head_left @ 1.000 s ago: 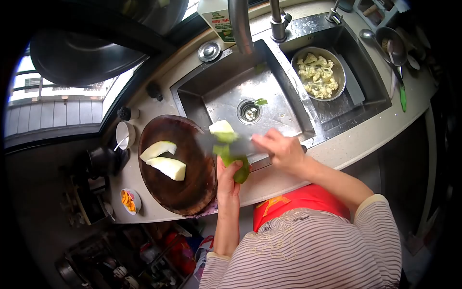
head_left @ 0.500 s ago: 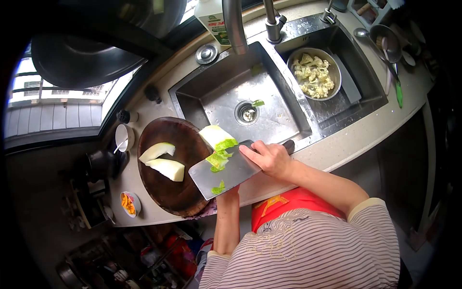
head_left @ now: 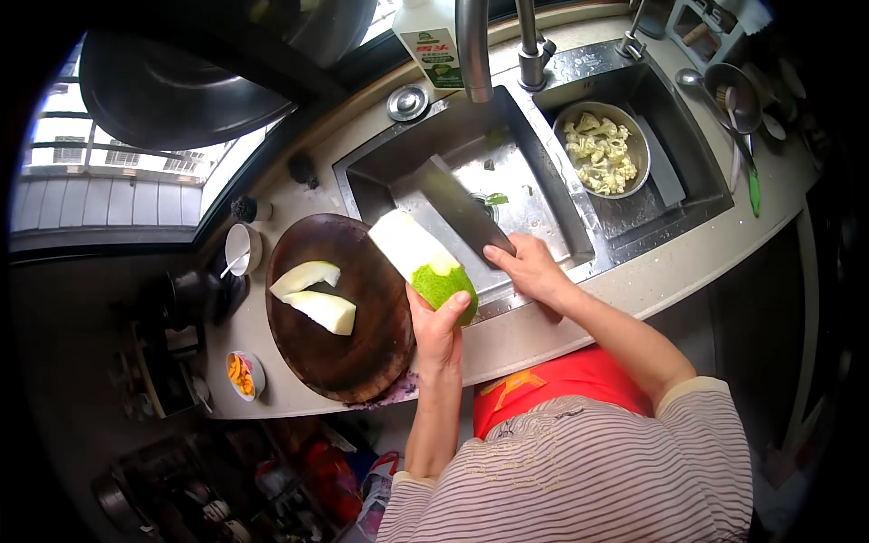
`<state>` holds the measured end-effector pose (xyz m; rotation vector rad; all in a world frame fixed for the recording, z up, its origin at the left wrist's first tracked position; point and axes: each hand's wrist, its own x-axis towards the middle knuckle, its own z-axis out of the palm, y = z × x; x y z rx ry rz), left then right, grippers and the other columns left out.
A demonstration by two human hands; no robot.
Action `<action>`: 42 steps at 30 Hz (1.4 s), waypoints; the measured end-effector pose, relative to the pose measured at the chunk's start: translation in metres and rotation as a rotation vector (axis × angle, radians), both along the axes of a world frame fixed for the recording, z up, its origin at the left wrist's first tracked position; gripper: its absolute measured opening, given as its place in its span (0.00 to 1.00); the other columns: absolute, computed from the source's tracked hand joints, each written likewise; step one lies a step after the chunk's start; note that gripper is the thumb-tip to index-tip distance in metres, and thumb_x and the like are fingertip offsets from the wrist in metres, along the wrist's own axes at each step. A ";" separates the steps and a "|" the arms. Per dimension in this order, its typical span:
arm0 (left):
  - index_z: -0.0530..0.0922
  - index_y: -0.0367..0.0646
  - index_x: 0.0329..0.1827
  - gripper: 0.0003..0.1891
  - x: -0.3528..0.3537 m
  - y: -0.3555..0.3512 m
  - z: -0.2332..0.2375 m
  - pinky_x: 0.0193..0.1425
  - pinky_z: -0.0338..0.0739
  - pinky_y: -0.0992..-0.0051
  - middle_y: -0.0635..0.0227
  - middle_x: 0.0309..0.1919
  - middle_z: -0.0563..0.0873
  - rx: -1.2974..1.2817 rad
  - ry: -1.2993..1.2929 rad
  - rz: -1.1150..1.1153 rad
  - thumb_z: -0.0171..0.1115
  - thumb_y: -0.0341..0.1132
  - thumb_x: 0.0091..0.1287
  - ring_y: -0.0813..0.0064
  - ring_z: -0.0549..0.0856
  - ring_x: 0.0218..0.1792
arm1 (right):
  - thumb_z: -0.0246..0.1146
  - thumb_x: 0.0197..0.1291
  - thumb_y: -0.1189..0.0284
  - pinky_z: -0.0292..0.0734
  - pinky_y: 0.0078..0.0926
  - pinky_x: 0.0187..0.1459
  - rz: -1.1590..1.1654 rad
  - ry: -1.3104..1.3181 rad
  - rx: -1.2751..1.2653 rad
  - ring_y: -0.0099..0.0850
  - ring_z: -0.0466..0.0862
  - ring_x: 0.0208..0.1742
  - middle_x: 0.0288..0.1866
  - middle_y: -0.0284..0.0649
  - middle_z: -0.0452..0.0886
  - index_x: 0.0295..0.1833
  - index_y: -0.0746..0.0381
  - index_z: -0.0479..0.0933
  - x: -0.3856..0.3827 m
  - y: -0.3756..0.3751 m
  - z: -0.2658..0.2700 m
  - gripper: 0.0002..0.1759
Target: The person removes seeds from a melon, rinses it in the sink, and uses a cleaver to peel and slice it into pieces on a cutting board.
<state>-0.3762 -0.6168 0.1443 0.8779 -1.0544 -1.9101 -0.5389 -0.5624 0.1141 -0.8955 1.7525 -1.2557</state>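
Note:
My left hand [head_left: 436,324] grips the green end of a partly peeled gourd [head_left: 418,253], thumb across its skin. The gourd's upper part is white and bare; it is held tilted between the chopping board and the sink. A broad cleaver [head_left: 460,210] is in my right hand [head_left: 532,271], its blade over the left sink basin and apart from the gourd. Two pale wedges, an upper piece [head_left: 306,276] and a lower piece [head_left: 324,311], lie on the round dark wooden chopping board [head_left: 362,357]. Green peel [head_left: 496,199] lies near the drain.
A metal bowl [head_left: 645,149] of cauliflower [head_left: 599,156] sits in the right basin. The faucet [head_left: 474,54] hangs over the left basin. Left of the board stand a white bowl with a spoon [head_left: 241,246] and a small bowl of orange pieces [head_left: 257,378]. Utensils [head_left: 738,104] lie at right.
The cleaver has moved up and right, away from the gourd and over the sink, and green scraps no longer show on its blade. The gourd's green end and my left hand have come into view.

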 end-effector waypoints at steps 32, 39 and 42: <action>0.66 0.38 0.65 0.33 -0.028 0.012 0.013 0.75 0.52 0.52 0.55 0.64 0.70 0.386 0.412 -0.070 0.65 0.28 0.52 0.55 0.65 0.68 | 0.62 0.59 0.47 0.76 0.26 0.47 -0.316 -1.186 -0.373 0.27 0.80 0.41 0.39 0.37 0.80 0.46 0.63 0.74 0.005 -0.020 -0.012 0.28; 0.55 0.35 0.70 0.61 0.024 -0.012 0.022 0.67 0.67 0.54 0.49 0.64 0.68 0.560 0.380 -0.401 0.76 0.62 0.39 0.53 0.71 0.63 | 0.68 0.56 0.58 0.78 0.26 0.43 -0.179 -1.122 -0.339 0.27 0.82 0.37 0.36 0.37 0.81 0.45 0.63 0.75 -0.020 -0.019 0.012 0.21; 0.58 0.35 0.67 0.53 0.021 -0.026 0.029 0.53 0.79 0.60 0.49 0.58 0.73 0.470 0.076 -0.633 0.77 0.54 0.43 0.58 0.79 0.54 | 0.69 0.55 0.58 0.78 0.24 0.41 -0.123 -0.859 -0.307 0.27 0.82 0.37 0.36 0.38 0.82 0.45 0.64 0.76 -0.018 -0.026 0.008 0.22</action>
